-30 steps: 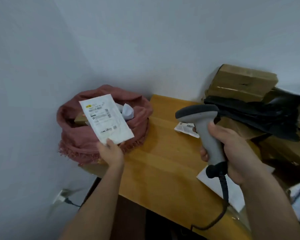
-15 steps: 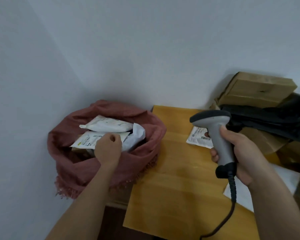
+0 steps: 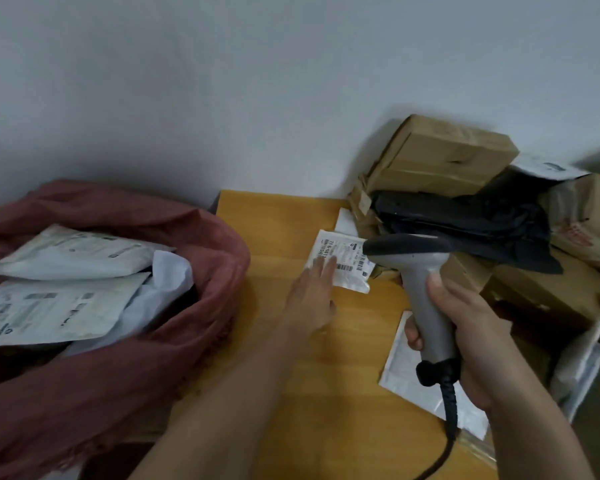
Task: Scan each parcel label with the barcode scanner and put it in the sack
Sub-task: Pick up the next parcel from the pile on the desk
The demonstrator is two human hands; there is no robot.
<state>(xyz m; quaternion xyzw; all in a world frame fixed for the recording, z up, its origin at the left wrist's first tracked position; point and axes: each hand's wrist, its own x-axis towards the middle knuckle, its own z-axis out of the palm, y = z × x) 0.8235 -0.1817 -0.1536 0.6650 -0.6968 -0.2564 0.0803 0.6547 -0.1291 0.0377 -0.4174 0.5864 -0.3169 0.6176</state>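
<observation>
Bulging at the left of the frame, a red cloth sack [image 3: 125, 368] holds several white mailers [image 3: 66, 282] with their labels facing up, its open mouth turned toward the wooden surface [image 3: 281, 230]. Toward the centre, the left hand [image 3: 312, 296] reaches across that surface, its fingers [image 3: 326, 268] straight and close together, their tips resting on the near edge of a small white parcel [image 3: 340, 261] that lies flat, label and barcode upward, just beside the stack of cardboard boxes [image 3: 444, 157] at the upper right. Right of centre, the right hand [image 3: 471, 334] wraps its fingers around the grey handle of the barcode scanner [image 3: 420, 282], whose dark head hangs over the parcel's right edge and hides part of the label. A clean scan probably calls for the left hand to draw the parcel clear of the boxes and hold it flat, fingertips kept off the barcode, while the scanner backs away and tips its window squarely at the stripes. Another white padded mailer [image 3: 413, 375] lies under the right hand at the lower right, apparently awaiting its turn.
</observation>
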